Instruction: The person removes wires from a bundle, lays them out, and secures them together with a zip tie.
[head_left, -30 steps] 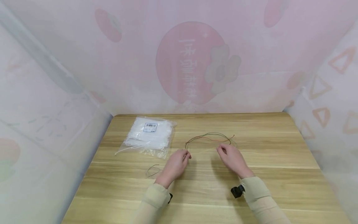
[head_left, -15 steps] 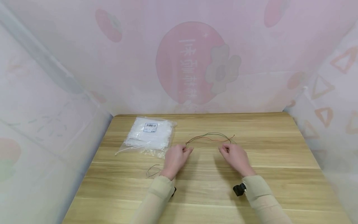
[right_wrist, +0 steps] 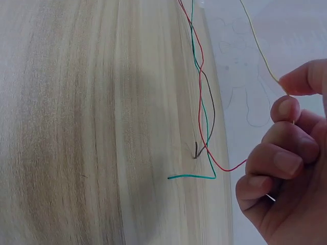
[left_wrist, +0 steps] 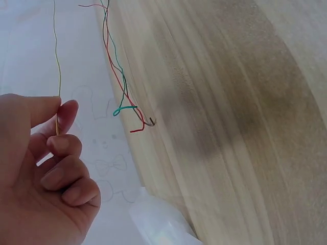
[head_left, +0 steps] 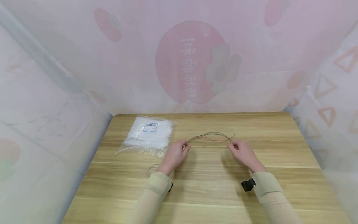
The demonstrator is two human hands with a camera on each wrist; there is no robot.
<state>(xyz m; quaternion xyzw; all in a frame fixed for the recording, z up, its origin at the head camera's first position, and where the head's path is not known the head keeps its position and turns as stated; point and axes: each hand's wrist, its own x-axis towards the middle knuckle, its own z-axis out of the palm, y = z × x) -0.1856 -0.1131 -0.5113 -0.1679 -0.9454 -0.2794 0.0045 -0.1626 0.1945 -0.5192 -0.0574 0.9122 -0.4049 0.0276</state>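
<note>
A thin yellow wire stretches nearly straight between my two hands in the head view. Thumb and index finger of my left hand pinch its left end, the other fingers curling loosely below. My right hand pinches the wire farther right; the right wrist view shows the yellow wire running into the fingertips. Just beyond the hands, a red wire, a green wire and a dark wire lie in a loose arc on the table, their bent ends close together.
On the wood-grain table, a clear bag of white strips with a barcode label lies at the back left. A small loop of thin wire sits left of my left forearm. Printed cloth walls enclose the back and sides.
My right hand has slid to the right, away from the left hand. The span of yellow wire between them is longer and straighter. My left hand has shifted only slightly.
</note>
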